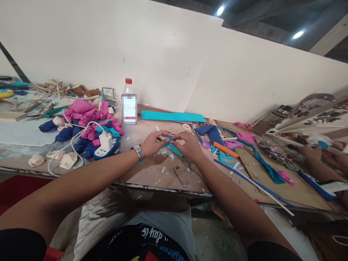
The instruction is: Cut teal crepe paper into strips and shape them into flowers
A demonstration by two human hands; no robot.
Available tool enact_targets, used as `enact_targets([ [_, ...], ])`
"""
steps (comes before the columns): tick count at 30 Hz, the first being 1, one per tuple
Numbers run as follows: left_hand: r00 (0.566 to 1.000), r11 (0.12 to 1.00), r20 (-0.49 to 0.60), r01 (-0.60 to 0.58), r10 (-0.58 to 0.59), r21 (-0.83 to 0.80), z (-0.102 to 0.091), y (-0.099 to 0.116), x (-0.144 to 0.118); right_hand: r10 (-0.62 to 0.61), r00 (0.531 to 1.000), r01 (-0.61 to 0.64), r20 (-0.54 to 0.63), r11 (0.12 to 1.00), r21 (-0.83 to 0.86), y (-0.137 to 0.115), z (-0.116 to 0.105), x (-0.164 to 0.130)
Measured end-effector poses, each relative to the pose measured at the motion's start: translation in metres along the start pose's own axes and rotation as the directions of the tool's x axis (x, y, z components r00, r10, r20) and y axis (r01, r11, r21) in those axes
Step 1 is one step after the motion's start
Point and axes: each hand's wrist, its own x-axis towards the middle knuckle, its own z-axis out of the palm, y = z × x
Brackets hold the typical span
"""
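Head view: a small teal strip (172, 145) of paper or foam sits pinched between both hands above the middle of the table (152, 174), a little back from the near edge. The left hand (154, 142) has its fingertips closed on the strip's left end, a metal watch (138, 152) on that wrist; the right hand (189, 144) grips the other end, fingers curled over it, so the two hands touch at the fingertips. Under them lies a curl of clear tape (167, 153) and small white scraps.

Behind the hands, toward the far edge by the wall, a long teal sheet (172, 116) lies flat, and just left of it stands a clear bottle (128, 102) with a red cap. Further left a white charger sits plugged into a blue power strip (106, 148), beside a heap of pink and navy rolled pieces (87, 121).

To the right of the hands are blue folded pieces (211, 132), an orange strip (225, 149) and purple offcuts. At the table's right end another person's hands (326, 156) work over cardboard; whether they hold anything I cannot tell.
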Motion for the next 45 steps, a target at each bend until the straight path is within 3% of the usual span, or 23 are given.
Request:
enact_targets([
  [7,0.995,0.995,-0.055,0.076,-0.080,-0.067,0.0015,-0.0010,0.0008,-0.045,0.999,0.045,0.011,0.999,0.009,0.0007,-0.0013,0.0009],
  [24,1.000,1.000,-0.023,0.020,-0.019,0.017,-0.0019,0.0059,0.0002,-0.068,0.997,0.069,0.041,0.997,-0.018,-0.0029,-0.0018,0.0025],
  [40,0.999,0.995,0.033,0.044,-0.041,-0.092,0.0007,-0.0010,0.0009,0.014,1.000,-0.014,0.010,1.000,0.024,-0.0036,-0.0021,0.0015],
  [45,0.998,0.974,0.028,0.061,-0.056,-0.219,0.0037,-0.0023,-0.0001,-0.024,0.998,0.020,0.060,0.998,0.060,-0.0046,-0.0036,0.0024],
])
